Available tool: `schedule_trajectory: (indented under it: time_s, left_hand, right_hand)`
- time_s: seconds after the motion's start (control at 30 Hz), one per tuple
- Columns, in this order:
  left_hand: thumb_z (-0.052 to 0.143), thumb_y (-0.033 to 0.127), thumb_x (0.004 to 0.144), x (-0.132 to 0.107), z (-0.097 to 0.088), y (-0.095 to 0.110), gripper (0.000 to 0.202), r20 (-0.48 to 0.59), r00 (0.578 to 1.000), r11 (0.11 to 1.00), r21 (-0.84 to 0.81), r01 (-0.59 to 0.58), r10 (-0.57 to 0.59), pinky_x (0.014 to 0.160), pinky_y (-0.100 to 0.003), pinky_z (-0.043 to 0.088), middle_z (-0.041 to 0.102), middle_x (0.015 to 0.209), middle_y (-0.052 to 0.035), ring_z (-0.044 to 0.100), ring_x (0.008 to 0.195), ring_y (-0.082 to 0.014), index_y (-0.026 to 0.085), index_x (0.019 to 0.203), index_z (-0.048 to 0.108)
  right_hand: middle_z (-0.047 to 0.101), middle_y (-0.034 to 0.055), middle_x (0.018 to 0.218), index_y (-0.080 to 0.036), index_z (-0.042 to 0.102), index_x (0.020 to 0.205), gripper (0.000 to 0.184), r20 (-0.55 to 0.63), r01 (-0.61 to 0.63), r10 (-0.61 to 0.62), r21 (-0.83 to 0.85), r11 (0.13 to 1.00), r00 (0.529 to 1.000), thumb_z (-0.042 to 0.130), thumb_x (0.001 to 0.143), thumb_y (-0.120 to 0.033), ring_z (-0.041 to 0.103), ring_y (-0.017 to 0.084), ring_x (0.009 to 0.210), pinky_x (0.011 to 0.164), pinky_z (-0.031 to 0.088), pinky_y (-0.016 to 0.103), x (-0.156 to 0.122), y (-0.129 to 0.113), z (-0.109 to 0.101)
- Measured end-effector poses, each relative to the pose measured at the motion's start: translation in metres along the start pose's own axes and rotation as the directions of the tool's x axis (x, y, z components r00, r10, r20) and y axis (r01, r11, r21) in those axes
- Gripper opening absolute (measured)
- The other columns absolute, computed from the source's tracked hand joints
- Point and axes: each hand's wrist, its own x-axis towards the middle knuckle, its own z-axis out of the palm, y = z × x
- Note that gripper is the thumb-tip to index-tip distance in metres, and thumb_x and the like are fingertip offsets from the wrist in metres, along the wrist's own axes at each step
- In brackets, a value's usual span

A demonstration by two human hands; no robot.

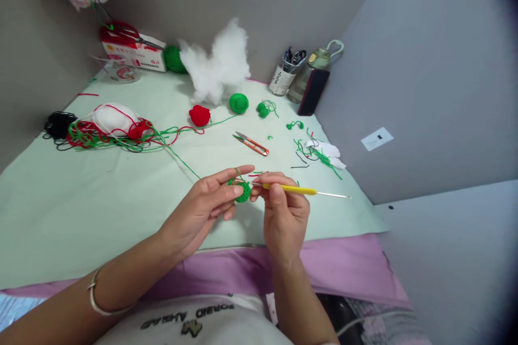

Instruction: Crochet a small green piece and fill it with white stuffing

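My left hand [204, 206] pinches a small green crochet piece [243, 192] above the pale green table [101, 199]; green yarn runs over its forefinger and back across the table. My right hand [283, 210] grips a crochet hook with a yellow handle [295, 189], its tip at the green piece and its metal end pointing right. Both hands are closed on what they hold and meet near the table's front edge.
Red-handled snips [251, 143] lie just beyond the hands. Further back sit a red crochet ball [199, 115], a green crochet disc [238, 103], white stuffing [220, 64], tangled red and green yarn [105, 132], a pen cup [283, 75], a bottle [313, 67] and yarn scraps [319, 153].
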Motion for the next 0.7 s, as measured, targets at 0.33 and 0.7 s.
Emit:
schedule_trajectory:
  time_s: [0.33, 0.7]
  left_hand:
    - [0.080, 0.025, 0.080, 0.000, -0.002, 0.002, 0.031, 0.082, 0.996, 0.999, 0.014, 0.034, -0.035, 0.048, -0.020, 0.032, 0.056, 0.072, 0.0014, 0.022, 0.051, -0.0040, 0.018, 0.111, 0.083]
    - [0.082, 0.025, 0.082, -0.008, -0.030, 0.045, 0.019, 0.047, 0.985, 0.847, 0.505, -0.169, 0.169, 0.052, -0.020, 0.037, 0.063, 0.061, 0.0004, 0.049, 0.056, -0.0114, 0.025, 0.101, 0.087]
  right_hand:
    - [0.063, 0.0000, 0.073, -0.021, 0.069, 0.086, 0.023, 0.088, -0.164, 0.150, 0.182, 0.970, 0.985, 0.060, 0.100, -0.037, 0.058, 0.011, 0.060, 0.056, 0.051, 0.024, 0.008, 0.000, -0.005]
    - [0.050, -0.0023, 0.069, -0.026, 0.060, 0.081, 0.024, 0.151, -0.159, 0.119, 0.284, 0.946, 0.981, 0.064, 0.097, -0.044, 0.045, 0.015, 0.061, 0.055, 0.043, 0.026, 0.020, -0.011, -0.020]
